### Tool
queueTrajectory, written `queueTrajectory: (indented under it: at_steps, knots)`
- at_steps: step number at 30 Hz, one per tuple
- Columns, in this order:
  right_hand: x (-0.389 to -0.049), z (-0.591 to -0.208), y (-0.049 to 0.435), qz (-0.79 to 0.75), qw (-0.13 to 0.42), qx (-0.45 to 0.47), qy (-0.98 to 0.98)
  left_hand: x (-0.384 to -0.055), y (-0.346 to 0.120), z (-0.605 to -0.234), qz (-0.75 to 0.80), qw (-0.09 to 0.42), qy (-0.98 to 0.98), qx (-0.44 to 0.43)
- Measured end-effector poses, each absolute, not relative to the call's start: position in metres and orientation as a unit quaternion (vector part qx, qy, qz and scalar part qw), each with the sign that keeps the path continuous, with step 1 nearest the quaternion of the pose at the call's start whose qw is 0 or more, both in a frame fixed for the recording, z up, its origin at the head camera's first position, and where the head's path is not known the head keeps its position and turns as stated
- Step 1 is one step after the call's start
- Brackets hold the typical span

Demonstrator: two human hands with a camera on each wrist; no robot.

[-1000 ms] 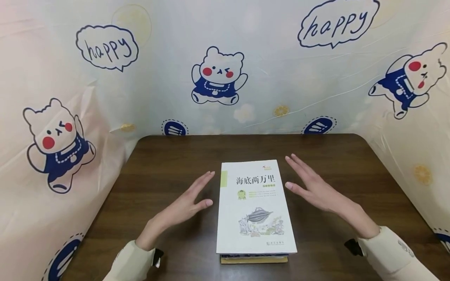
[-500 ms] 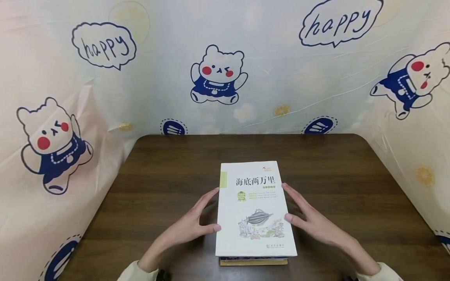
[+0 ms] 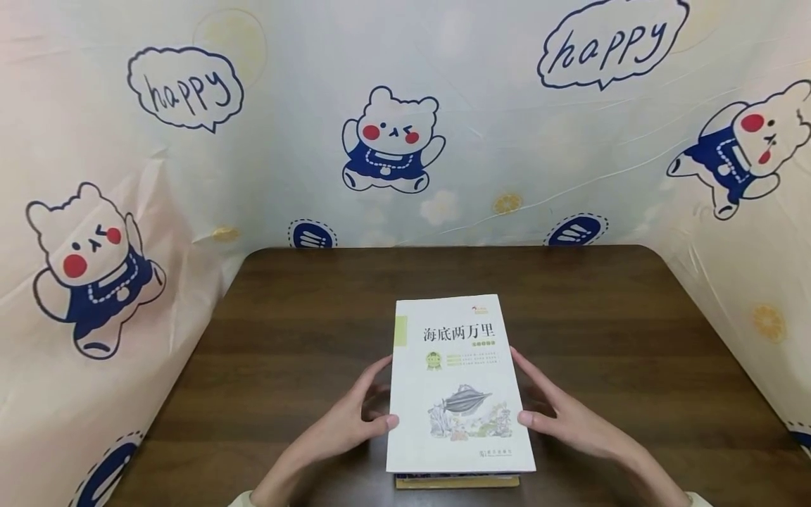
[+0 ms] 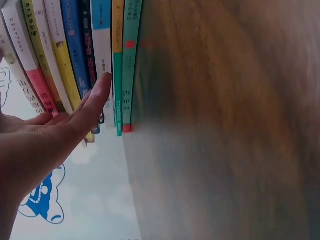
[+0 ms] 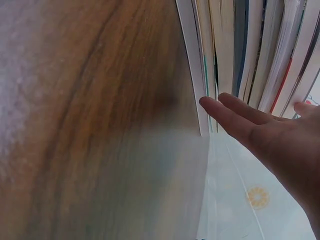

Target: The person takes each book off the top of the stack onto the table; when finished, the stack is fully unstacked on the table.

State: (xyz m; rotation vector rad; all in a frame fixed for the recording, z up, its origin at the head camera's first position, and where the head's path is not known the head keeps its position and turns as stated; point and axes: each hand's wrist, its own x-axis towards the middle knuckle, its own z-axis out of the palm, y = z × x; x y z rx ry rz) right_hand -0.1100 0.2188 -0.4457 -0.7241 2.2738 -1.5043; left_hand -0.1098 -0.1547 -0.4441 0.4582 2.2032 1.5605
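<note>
A tall stack of books rises from the table, topped by a white paperback [image 3: 460, 384] with Chinese title characters and a drawing of a fish-like vessel. At its left side is my left hand [image 3: 342, 426], thumb by the top book's edge. Coloured spines [image 4: 75, 45] fill the left wrist view, where the extended fingers lie along them. My right hand [image 3: 573, 426] flanks the opposite side, thumb likewise at the top book. Pale page edges [image 5: 250, 45] show in the right wrist view, with the straight fingertips [image 5: 212, 106] close against the lower books.
Around the stack spreads a dark brown wooden table [image 3: 304, 303] with rounded far corners. Behind and on both sides hangs a pale curtain [image 3: 494, 141] printed with cartoon bears and the word "happy". A lower book's yellowish edge [image 3: 456, 483] shows beneath the top one.
Both hands came in from beside the stack to its two sides and moved nearer the front of the books. The stack keeps its place on the table.
</note>
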Motion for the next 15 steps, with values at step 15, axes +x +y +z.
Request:
queueTrajectory:
  at_steps: [15]
  knots:
    - [-0.112, -0.443, 0.213, -0.498, 0.197, -0.226, 0.814, -0.106, -0.151, -0.434, 0.555, 0.138, 0.808, 0.140]
